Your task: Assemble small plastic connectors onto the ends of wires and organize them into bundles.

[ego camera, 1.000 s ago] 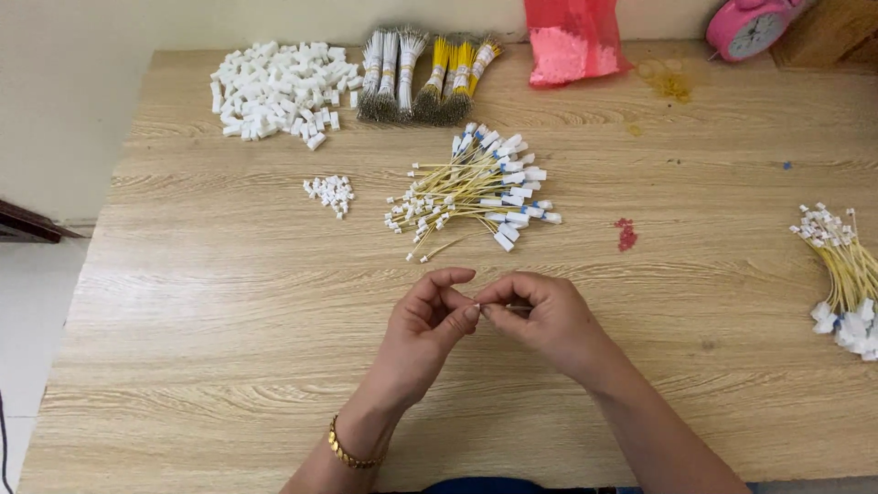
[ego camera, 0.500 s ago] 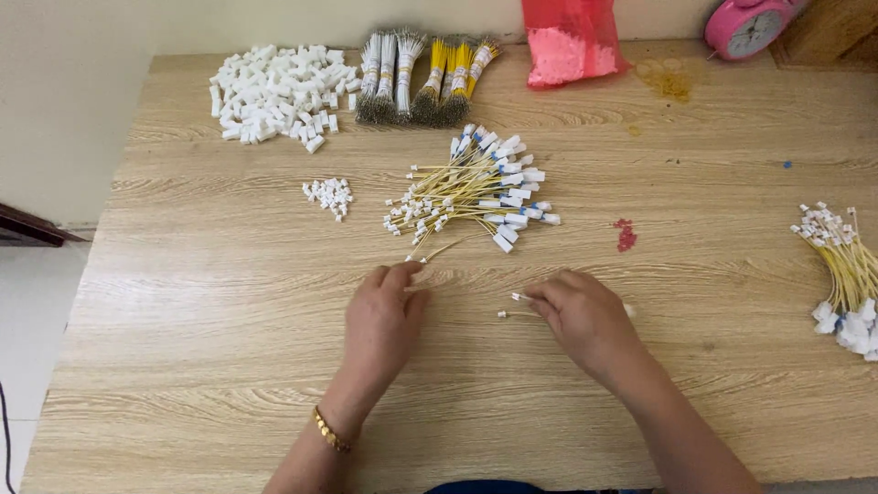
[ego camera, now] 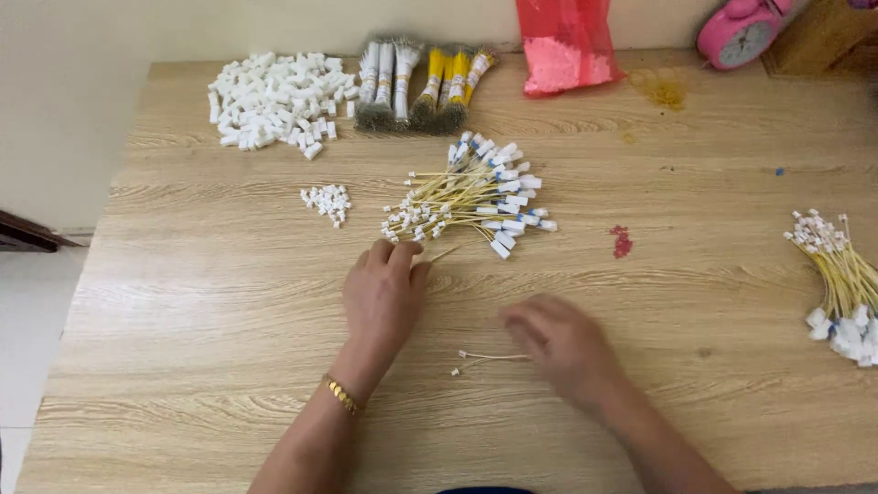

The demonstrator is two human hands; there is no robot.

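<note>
Bare forearms, a gold chain bracelet (ego camera: 344,395) on the left wrist.

On the desk (ego camera: 183,366), a fan of wires (ego camera: 471,197) lies at the centre, a small cluster of connectors (ego camera: 327,201) just left of it. Behind, a big connector pile (ego camera: 274,99) sits left of tied bundles (ego camera: 416,87), with a bag (ego camera: 562,46) and clock (ego camera: 736,32) further right. Another wire bunch (ego camera: 841,284) lies at the right edge. The left hand (ego camera: 384,297) rests before the fan; one loose wire (ego camera: 485,359) lies between it and the right hand (ego camera: 562,348).
</note>
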